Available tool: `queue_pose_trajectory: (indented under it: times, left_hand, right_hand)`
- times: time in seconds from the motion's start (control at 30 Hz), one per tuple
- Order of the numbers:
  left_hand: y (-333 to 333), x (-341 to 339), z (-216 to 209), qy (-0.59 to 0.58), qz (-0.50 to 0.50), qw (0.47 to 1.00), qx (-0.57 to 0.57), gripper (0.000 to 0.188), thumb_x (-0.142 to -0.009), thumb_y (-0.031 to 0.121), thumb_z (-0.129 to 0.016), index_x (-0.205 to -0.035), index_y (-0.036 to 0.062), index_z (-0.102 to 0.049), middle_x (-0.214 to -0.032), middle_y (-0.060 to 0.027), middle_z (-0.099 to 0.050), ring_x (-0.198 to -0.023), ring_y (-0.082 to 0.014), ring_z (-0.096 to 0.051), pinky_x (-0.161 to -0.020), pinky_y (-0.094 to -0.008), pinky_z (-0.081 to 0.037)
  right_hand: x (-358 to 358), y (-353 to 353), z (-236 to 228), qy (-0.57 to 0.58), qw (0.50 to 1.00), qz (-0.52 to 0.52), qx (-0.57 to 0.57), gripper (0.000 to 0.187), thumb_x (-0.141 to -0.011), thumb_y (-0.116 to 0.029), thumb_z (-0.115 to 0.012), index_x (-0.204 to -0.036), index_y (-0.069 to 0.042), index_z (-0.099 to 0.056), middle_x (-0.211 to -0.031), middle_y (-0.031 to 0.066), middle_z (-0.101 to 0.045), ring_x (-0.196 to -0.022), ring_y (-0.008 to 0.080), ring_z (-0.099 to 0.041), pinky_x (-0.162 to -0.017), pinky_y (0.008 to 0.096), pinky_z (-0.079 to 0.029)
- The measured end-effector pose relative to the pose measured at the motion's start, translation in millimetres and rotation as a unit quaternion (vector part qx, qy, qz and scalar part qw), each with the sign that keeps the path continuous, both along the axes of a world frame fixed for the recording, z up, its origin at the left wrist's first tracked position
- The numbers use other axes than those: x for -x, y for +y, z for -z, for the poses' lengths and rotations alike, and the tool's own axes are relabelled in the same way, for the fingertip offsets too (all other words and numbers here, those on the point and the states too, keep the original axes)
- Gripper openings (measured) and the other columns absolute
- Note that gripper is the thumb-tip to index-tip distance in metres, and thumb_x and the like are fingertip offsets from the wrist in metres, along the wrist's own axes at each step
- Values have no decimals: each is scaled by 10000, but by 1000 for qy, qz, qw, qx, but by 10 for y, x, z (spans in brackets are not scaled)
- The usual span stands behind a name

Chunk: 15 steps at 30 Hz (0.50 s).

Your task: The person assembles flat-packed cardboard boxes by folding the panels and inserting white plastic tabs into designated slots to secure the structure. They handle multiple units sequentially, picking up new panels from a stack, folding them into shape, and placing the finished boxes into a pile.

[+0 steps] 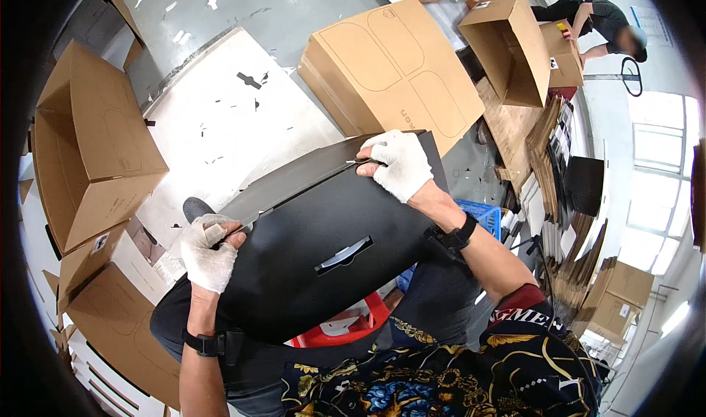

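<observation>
Black board (294,277), creased along its upper side and pierced by a narrow slot (344,255), lay across the person's thighs, partly over a red object (379,315). The left hand (209,254), in a white glove with bare fingertips showing, pinched the board's upper edge near its left end; the right hand (401,165), similarly gloved, pinched that edge farther right. Beyond the board, a large brown carton (397,71) lay beside a white sheet (220,108); an open carton (110,130) stood at left. At upper right, a co-worker (603,27) held a smaller box (565,56).
</observation>
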<state>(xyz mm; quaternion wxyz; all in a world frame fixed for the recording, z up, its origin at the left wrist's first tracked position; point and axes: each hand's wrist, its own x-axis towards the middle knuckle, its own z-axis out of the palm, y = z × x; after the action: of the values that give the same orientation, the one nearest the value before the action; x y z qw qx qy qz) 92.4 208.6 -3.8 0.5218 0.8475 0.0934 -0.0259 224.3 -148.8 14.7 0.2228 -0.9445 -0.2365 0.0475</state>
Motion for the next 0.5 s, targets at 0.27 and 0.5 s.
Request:
queue_pose_trajectory:
  times: [0.27, 0.5]
  left_hand:
    - [26, 24, -73, 72, -40, 996, 40, 229, -672, -38, -807, -894, 13, -781, -837, -97, -716, -785, -202, -688, -735, -298, -532]
    - [125, 58, -48, 42, 29, 998, 38, 193, -790, 110, -811, -962, 26, -788, -898, -110, -740, -832, -201, -697, -767, -294, -537]
  right_hand:
    - [-35, 158, 91, 52, 997, 5, 50, 253, -745, -356, -797, -883, -143, -782, -877, 60, -744, -876, 269, -679, -821, 391, -497]
    - [347, 1216, -450, 32, 978, -111, -175, 181, -824, -132, -704, -981, -57, -753, -919, 135, -724, -873, 325, -673, -822, 404, -529]
